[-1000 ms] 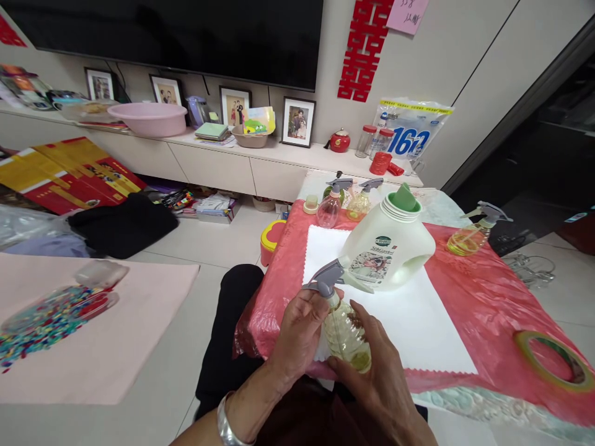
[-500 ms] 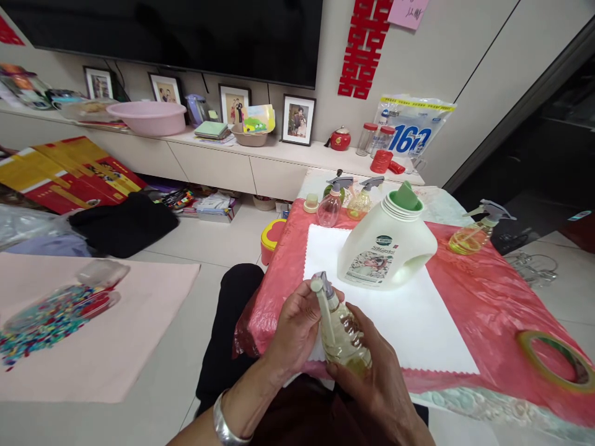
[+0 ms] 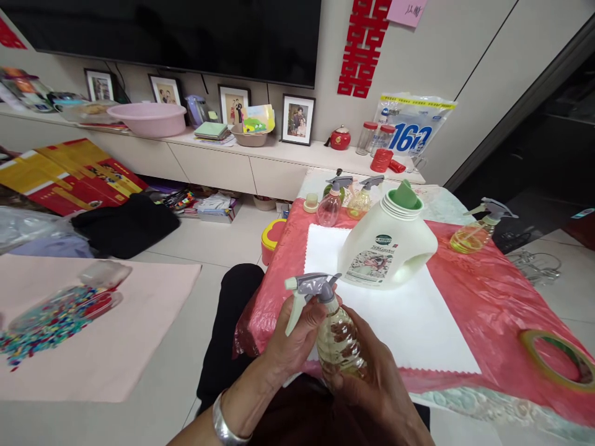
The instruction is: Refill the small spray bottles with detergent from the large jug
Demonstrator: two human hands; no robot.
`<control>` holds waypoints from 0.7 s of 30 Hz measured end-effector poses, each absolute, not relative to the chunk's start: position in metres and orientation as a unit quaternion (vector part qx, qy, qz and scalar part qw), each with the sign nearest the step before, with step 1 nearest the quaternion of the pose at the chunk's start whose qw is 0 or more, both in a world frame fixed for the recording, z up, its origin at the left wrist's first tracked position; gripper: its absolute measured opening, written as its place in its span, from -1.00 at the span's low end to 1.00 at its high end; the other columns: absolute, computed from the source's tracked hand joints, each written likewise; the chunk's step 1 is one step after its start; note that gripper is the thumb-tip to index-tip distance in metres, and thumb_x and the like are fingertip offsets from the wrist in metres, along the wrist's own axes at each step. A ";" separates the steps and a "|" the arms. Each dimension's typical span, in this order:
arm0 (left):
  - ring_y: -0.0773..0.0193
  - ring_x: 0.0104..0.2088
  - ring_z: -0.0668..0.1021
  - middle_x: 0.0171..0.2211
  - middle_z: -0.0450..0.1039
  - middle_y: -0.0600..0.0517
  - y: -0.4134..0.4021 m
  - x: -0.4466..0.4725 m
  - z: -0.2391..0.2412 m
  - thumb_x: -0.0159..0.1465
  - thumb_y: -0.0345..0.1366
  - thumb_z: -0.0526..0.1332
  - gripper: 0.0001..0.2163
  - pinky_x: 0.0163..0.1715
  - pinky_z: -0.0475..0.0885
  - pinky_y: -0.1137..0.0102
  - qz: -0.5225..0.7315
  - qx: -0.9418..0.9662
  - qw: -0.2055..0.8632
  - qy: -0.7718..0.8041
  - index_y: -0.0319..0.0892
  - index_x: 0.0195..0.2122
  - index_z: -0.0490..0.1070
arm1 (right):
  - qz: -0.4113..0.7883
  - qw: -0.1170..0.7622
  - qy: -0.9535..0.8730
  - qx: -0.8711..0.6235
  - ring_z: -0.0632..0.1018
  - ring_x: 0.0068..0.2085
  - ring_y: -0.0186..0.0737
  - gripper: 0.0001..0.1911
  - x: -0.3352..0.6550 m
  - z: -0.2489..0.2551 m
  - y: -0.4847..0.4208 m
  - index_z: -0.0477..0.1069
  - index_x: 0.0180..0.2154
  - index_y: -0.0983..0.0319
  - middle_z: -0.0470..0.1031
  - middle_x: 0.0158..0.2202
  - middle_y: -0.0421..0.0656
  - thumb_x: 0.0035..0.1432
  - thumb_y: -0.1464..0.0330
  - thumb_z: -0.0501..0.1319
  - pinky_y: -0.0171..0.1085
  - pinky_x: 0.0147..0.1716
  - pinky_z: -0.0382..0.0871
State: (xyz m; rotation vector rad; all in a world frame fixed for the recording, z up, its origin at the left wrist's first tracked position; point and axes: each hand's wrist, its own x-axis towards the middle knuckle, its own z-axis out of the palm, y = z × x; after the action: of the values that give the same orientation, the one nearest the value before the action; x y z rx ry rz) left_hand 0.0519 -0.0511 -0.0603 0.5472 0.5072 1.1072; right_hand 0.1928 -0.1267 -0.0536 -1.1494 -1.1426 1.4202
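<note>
I hold a small clear spray bottle (image 3: 338,337) with yellowish liquid in both hands at the near edge of the table. My left hand (image 3: 294,339) grips its neck just under the grey trigger head (image 3: 307,288), whose nozzle points left. My right hand (image 3: 372,381) wraps the bottle's lower body from the right. Just beyond stands a large white detergent jug (image 3: 387,244) with a green spout, on a white cloth (image 3: 418,322).
A red plastic sheet (image 3: 488,297) covers the table. Two small spray bottles (image 3: 346,199) stand at its far end, another spray bottle (image 3: 478,229) at the right. A tape roll (image 3: 558,358) lies near right. A pink mat with coloured beads (image 3: 51,316) lies on the floor left.
The trigger head has turned around on the bottle: its nozzle pointed right a second ago and now points left. My hands stay in place around the bottle.
</note>
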 end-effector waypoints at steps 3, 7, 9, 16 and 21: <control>0.09 -0.18 0.62 -0.33 0.60 -0.02 -0.051 0.051 -0.060 0.04 -0.11 0.53 -0.65 -0.01 0.45 0.17 0.510 0.261 0.785 0.234 -0.20 -0.23 0.59 | 0.621 0.479 -0.427 -0.451 0.54 -0.05 -0.07 -0.06 0.190 -0.052 -0.127 0.13 0.35 0.07 0.44 0.12 -0.04 0.01 0.06 0.43 -0.08 0.05 0.46; 0.14 -0.21 0.62 -0.30 0.60 -0.02 -0.054 0.054 -0.062 0.04 -0.06 0.53 -0.59 -0.08 0.47 0.23 0.500 0.242 0.796 0.242 -0.19 -0.19 0.57 | 0.623 0.486 -0.429 -0.438 0.53 -0.03 -0.05 -0.12 0.188 -0.049 -0.126 0.20 0.30 0.10 0.44 0.12 -0.03 0.01 0.06 0.42 -0.05 0.12 0.41; 0.22 -0.29 0.59 -0.33 0.57 0.01 -0.056 0.057 -0.062 0.00 -0.02 0.54 -0.55 -0.16 0.46 0.30 0.487 0.235 0.807 0.236 -0.19 -0.18 0.57 | 0.605 0.491 -0.444 -0.442 0.51 0.07 -0.02 -0.16 0.188 -0.049 -0.126 0.21 0.29 0.10 0.38 0.19 -0.02 0.03 0.09 0.41 -0.07 0.15 0.39; 0.22 -0.28 0.54 -0.35 0.51 0.02 -0.056 0.059 -0.057 -0.18 -0.12 0.61 -0.53 -0.15 0.39 0.32 0.484 0.226 0.801 0.269 -0.22 -0.28 0.58 | 0.544 0.437 -0.504 -0.508 0.53 0.10 0.00 -0.11 0.196 -0.069 -0.129 0.16 0.31 0.14 0.42 0.19 -0.01 0.04 0.01 0.37 -0.15 0.14 0.41; -0.02 -0.11 0.57 -0.25 0.58 -0.09 -0.059 0.051 -0.062 -0.19 -0.07 0.60 -0.39 -0.05 0.38 0.20 0.455 0.263 0.798 0.296 -0.23 -0.12 0.58 | 0.490 0.397 -0.542 -0.556 0.57 0.07 0.03 -0.25 0.210 -0.085 -0.126 0.31 0.27 0.16 0.49 0.13 -0.03 0.09 0.04 0.29 -0.22 0.07 0.47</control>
State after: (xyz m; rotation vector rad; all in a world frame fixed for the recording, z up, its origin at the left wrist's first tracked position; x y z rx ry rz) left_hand 0.0512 -0.0594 -0.0623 0.5648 0.6356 0.9766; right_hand 0.2100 -0.1265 -0.0847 -1.4076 -1.3727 1.2403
